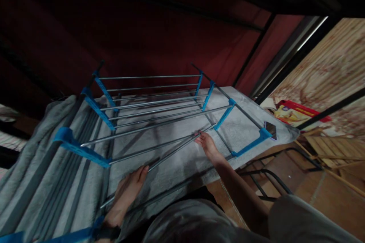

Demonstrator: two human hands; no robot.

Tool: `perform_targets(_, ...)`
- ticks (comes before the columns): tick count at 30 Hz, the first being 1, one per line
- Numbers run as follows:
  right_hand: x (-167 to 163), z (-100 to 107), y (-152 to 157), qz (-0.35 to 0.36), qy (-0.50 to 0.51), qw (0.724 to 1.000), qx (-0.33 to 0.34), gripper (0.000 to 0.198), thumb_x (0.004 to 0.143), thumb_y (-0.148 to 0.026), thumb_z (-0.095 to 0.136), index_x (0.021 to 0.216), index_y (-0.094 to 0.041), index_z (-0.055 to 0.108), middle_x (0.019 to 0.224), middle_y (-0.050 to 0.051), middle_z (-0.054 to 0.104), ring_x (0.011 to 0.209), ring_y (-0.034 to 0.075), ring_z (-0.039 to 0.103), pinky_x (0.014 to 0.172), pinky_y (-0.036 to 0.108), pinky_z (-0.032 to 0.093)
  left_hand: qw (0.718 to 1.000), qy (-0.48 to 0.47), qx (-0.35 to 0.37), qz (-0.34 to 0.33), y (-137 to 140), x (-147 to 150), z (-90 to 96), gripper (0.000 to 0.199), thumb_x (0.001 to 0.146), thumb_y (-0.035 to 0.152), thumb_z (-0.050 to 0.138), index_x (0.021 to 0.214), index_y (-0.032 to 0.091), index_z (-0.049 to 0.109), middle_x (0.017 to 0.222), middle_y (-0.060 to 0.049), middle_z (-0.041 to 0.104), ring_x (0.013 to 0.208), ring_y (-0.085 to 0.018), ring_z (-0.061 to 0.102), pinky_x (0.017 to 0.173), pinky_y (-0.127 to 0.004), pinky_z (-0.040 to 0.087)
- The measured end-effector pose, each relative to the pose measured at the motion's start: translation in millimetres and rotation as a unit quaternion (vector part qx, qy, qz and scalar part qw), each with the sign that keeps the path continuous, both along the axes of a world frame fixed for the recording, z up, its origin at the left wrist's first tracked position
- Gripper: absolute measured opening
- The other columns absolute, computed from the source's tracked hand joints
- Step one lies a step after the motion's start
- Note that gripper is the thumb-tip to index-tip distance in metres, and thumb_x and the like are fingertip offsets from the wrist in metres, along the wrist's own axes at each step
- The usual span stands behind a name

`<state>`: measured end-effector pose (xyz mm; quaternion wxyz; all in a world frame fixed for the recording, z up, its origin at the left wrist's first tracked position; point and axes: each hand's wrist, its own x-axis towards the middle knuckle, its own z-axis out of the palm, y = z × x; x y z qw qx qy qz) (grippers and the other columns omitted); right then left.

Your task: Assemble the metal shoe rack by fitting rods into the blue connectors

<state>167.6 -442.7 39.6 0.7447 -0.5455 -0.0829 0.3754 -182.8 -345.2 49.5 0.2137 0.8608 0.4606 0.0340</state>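
Note:
A thin grey metal rod [171, 154] slants across the view, gripped by both hands. My left hand [131, 185] is wrapped round its lower left portion, and the rod's near end sticks out past the wrist. Closer to the far end, my right hand [205, 144] pinches it between the fingers. That far end lies by the lower part of a blue plastic bracket [224, 117]. Around it stands a partly built rack: blue brackets such as the large left one [81, 149] are joined by several rods and by dark side tubes [245, 114].
A grey plush cloth [176, 176] covers the surface under the rack. Several loose grey tubes [64, 171] lie at the left. A small dark card-like object [270, 130] sits at the right. Beyond are a red and yellow package [299, 113], a wooden slatted piece [332, 150] and a black metal frame [268, 174].

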Motion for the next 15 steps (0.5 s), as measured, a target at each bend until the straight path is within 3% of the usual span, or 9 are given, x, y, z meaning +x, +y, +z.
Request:
perform_targets(5, 9.7, 6.4, 18.7, -0.018, 0.006, 1.0, 0.015, 0.023, 0.076, -0.035, 0.076, 0.079, -0.024, 0.055, 0.067, -0.004, 0.061, 0.063, 0.015, 0.064, 0.072, 0.032, 0.058, 0.999, 0.048, 0.01, -0.016, 3.9, -6.3, -4.9, 0.043, 0.094, 0.025, 0.044, 0.127, 0.026, 0.072, 0.123, -0.006, 0.077, 0.105, -0.025, 0.075, 0.088, -0.034, 0.058)
perform_targets(10, 21.2, 8.1, 16.3, -0.042, 0.003, 0.999, 0.025, 0.026, 0.078, -0.038, 0.077, 0.081, -0.023, 0.056, 0.074, -0.002, 0.067, 0.063, 0.014, 0.064, 0.072, 0.031, 0.059, 0.993, 0.089, 0.05, -0.063, 9.0, 1.8, 4.7, 0.054, 0.088, 0.011, 0.038, 0.13, 0.024, 0.071, 0.137, -0.007, 0.07, 0.116, -0.028, 0.071, 0.093, -0.04, 0.057)
perform_targets(15, 33.1, 3.7, 6.3, -0.044, 0.014, 0.999, 0.01, 0.022, 0.078, -0.036, 0.077, 0.08, -0.022, 0.059, 0.067, -0.002, 0.064, 0.06, 0.014, 0.063, 0.069, 0.03, 0.06, 1.0, 0.029, 0.007, 0.004, 18.5, 18.9, 12.0, 0.047, 0.099, 0.041, 0.035, 0.118, 0.022, 0.073, 0.121, -0.008, 0.078, 0.11, -0.028, 0.074, 0.092, -0.036, 0.057)
